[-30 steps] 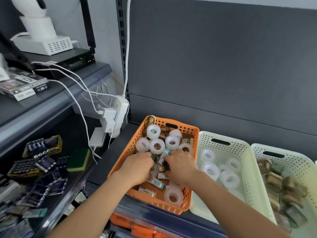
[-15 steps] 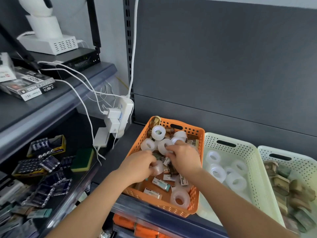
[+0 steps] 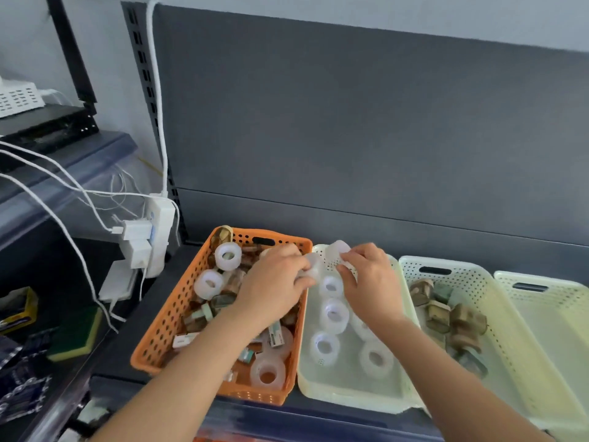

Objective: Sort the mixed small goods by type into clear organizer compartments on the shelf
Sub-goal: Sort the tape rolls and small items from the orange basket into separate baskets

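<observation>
An orange basket (image 3: 165, 327) on the shelf holds mixed goods: clear tape rolls (image 3: 227, 256) and small brown and green packets (image 3: 204, 314). Right of it stands a pale basket (image 3: 347, 398) with several clear tape rolls (image 3: 334, 315) in it. My left hand (image 3: 274, 285) grips a clear tape roll (image 3: 313, 263) at the border between the two baskets. My right hand (image 3: 371, 279) holds another clear tape roll (image 3: 338, 248) above the pale basket's far end.
A second pale basket (image 3: 500, 342) further right holds brown and green packets (image 3: 459, 323); a third pale basket (image 3: 570, 314) sits at the right edge. A white power strip with plugs and cables (image 3: 153, 231) hangs left of the orange basket. Battery packs and a sponge (image 3: 76, 333) lie lower left.
Both hands have lifted out of the orange basket and moved right, each carrying a clear tape roll toward the pale basket. The camera view has shifted right.
</observation>
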